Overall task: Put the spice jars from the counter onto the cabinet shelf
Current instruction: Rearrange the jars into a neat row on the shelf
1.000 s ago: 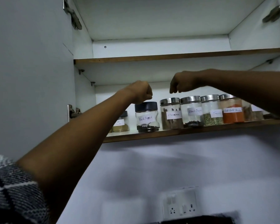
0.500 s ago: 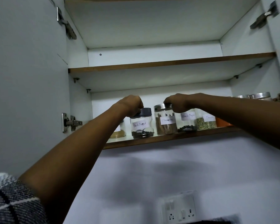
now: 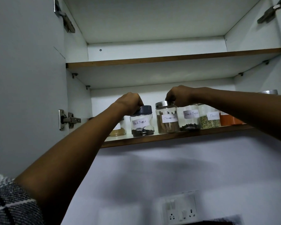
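Note:
Several labelled spice jars stand in a row on the lower cabinet shelf. My left hand grips the dark lid of a black pepper jar. My right hand grips the steel lid of the cinnamon jar. To the right stand a second black pepper jar, a fennel jar and a jar of red powder, partly hidden by my right forearm. A jar of yellow powder sits behind my left forearm.
The upper shelf holds nothing in view. The left cabinet door stands open with hinges on its inner edge. A steel lid shows at far right. A switch and socket panel is on the wall below.
Both hands have come down from above the jars onto the lids of the black pepper and cinnamon jars. The view has tilted, showing more of the upper shelf.

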Available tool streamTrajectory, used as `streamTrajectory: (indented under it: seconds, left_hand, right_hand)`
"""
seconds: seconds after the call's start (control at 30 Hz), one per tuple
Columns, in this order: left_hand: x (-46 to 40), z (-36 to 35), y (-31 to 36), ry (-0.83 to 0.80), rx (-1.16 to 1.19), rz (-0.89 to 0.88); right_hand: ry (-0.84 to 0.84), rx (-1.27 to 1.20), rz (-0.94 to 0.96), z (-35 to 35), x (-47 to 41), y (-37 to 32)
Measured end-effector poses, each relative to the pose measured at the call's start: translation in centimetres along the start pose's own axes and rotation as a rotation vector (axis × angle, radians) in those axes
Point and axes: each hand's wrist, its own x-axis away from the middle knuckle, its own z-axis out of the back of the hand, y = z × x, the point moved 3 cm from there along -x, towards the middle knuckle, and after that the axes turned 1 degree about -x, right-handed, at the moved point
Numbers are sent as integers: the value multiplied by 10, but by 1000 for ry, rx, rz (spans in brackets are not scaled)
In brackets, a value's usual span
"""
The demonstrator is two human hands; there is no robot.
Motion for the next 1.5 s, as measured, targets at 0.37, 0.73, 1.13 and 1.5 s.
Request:
streamTrajectory:
  seconds: [0.37, 0.73, 1.13, 1.5]
  left_hand:
    - [-10, -19, -15, 47, -10, 34]
    - [-26, -54, -44, 100, -31, 50]
    - [-50, -102, -77, 10, 40, 69]
    - [-81, -141, -95, -114, -13, 136]
  right_hand:
    - [41, -7, 76, -13, -16, -7]
    - [97, 30, 92, -40, -53, -12]
    - [164, 49, 66, -94, -104, -11]
    - [104, 116, -10, -138, -155, 4]
